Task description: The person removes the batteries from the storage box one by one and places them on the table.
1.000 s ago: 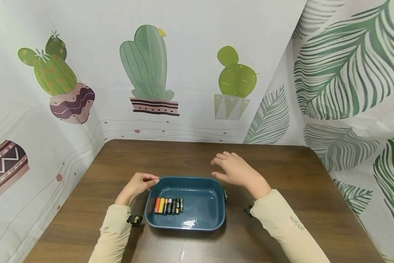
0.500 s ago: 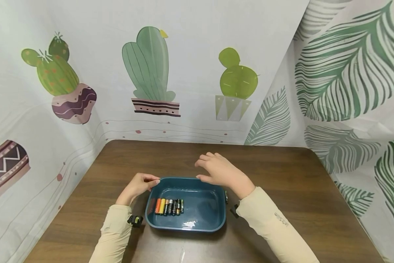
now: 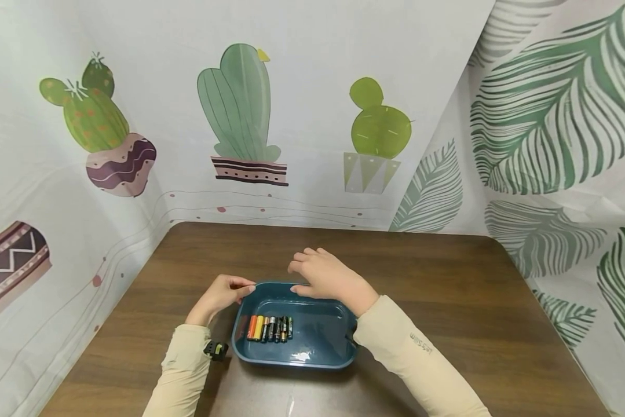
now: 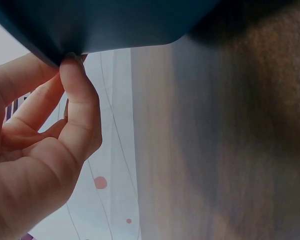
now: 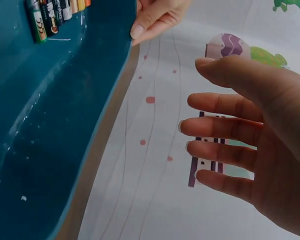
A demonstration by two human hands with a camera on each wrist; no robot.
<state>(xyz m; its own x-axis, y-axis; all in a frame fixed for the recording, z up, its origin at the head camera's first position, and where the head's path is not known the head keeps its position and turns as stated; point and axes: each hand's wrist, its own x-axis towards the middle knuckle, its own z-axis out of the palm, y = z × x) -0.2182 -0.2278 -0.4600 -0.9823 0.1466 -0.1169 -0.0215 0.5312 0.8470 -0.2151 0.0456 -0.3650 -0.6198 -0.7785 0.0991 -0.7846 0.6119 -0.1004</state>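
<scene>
A dark teal rectangular dish (image 3: 322,333) sits on the table, with a row of several batteries (image 3: 270,329) standing side by side in its left half. One battery is orange, one yellow, the others mostly black. My left hand (image 3: 220,298) pinches the dish's rim at the far left corner between thumb and fingers, and the left wrist view shows the thumb (image 4: 80,95) right against the rim. Over the far rim hovers my right hand (image 3: 328,278), palm down with fingers spread and nothing in them. In the right wrist view that hand's fingers (image 5: 222,128) are apart from the dish.
The brown wooden table (image 3: 448,301) reaches back to a cloth backdrop (image 3: 312,104) printed with cacti and leaves. A small black wrist device (image 3: 215,350) is strapped at my left cuff, close to the dish's left side.
My right hand has moved left, from beyond the dish's far right corner to above its far rim. The left hand keeps its pinch on the rim, and the batteries have not moved.
</scene>
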